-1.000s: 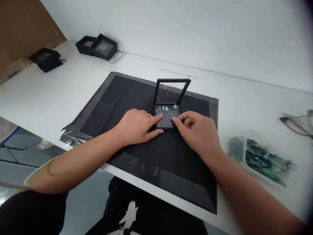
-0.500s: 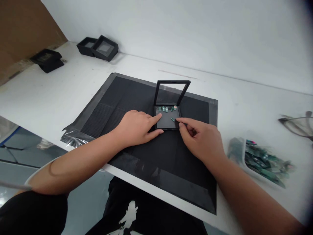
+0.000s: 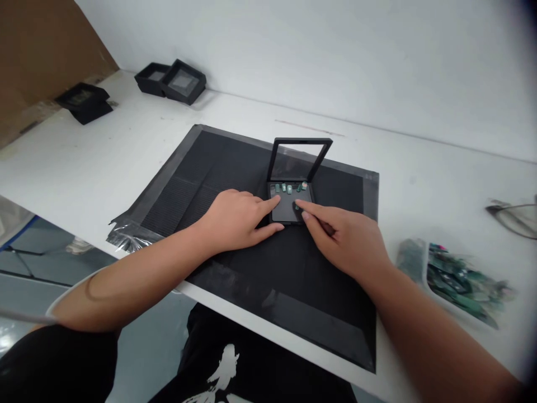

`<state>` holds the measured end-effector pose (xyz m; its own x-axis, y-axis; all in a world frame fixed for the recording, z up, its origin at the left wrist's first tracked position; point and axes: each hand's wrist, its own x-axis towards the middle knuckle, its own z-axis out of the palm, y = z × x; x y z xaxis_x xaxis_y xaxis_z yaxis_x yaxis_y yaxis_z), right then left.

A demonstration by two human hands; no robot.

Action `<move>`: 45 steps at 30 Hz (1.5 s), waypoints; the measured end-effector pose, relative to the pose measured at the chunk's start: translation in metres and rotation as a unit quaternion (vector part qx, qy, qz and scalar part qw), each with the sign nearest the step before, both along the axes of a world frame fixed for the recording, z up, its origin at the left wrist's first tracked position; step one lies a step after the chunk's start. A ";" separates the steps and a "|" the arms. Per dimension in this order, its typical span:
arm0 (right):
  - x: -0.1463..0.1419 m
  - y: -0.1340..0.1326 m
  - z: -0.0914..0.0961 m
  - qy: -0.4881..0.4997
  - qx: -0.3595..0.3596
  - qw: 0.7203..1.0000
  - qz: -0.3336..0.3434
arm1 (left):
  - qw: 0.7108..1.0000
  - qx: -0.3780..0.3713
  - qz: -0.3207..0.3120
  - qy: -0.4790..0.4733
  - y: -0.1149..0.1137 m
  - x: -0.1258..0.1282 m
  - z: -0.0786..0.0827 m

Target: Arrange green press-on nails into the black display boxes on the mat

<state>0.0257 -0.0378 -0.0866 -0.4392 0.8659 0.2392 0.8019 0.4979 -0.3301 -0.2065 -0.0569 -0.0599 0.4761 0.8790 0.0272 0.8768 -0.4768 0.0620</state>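
A small black display case [image 3: 289, 210] lies open on a black mat [image 3: 235, 168], its framed clear lid [image 3: 300, 159] standing upright at the back. Several small green pieces [image 3: 287, 188] sit in a row along the far edge of the case's tray. My left hand [image 3: 237, 219] rests flat on the mat, index finger and thumb against the case's left side. My right hand [image 3: 342, 235] reaches in from the right, its index finger stretched out onto a small green piece [image 3: 297, 207] on the tray, the other fingers curled.
The mat lies on a white table [image 3: 419, 173] against a white wall. Other black cases [image 3: 172, 81] stand at the far left, one more [image 3: 84, 102] beside brown cardboard. A clear bag of green parts [image 3: 459, 280] lies at the right, with spectacles [image 3: 514, 215] behind it.
My right hand has slid left and forward; its fingertip now lies over the green piece on the tray. The left hand has stayed put.
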 end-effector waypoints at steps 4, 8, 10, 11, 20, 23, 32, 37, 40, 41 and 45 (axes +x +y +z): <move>-0.001 0.001 0.000 -0.031 -0.003 1.000 -0.002 | 1.000 -0.009 0.006 0.000 0.000 0.000 0.000; -0.005 0.001 0.005 -0.044 -0.031 0.998 -0.017 | 1.000 -0.013 0.008 0.000 0.000 0.002 0.000; -0.008 0.002 0.008 -0.028 -0.070 0.996 -0.042 | 1.000 -0.009 0.009 0.001 -0.001 0.002 0.000; -0.010 0.003 0.010 -0.012 -0.092 0.994 -0.060 | 1.000 -0.008 0.007 0.001 -0.001 0.002 -0.001; -0.016 0.016 0.014 0.089 -0.171 0.977 -0.092 | 0.997 -0.011 0.054 -0.050 -0.002 0.003 -0.002; -0.016 0.016 0.015 0.065 -0.171 0.980 -0.083 | 0.990 -0.022 0.107 -0.091 0.000 0.002 -0.004; -0.025 0.020 0.014 0.084 -0.152 0.983 -0.052 | 0.964 -0.046 0.171 -0.196 0.008 0.001 -0.010; -0.032 0.021 0.010 0.048 -0.112 0.992 -0.039 | 0.967 -0.013 0.175 -0.187 0.009 0.005 -0.011; -0.032 0.021 0.005 0.054 -0.092 0.994 -0.029 | 0.977 0.014 0.147 -0.151 0.007 0.007 -0.012; -0.031 0.021 0.004 0.051 -0.083 0.995 -0.025 | 0.980 0.022 0.139 -0.140 0.006 0.008 -0.012; -0.031 0.013 0.008 0.057 -0.073 0.995 -0.021 | 0.984 0.055 0.123 -0.114 0.003 0.007 -0.013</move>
<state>-0.0050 -0.0245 -0.0782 -0.3782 0.9125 0.1560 0.7742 0.4041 -0.4872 -0.1991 -0.0541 -0.0733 0.2203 0.9526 0.2097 0.9357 -0.2671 0.2305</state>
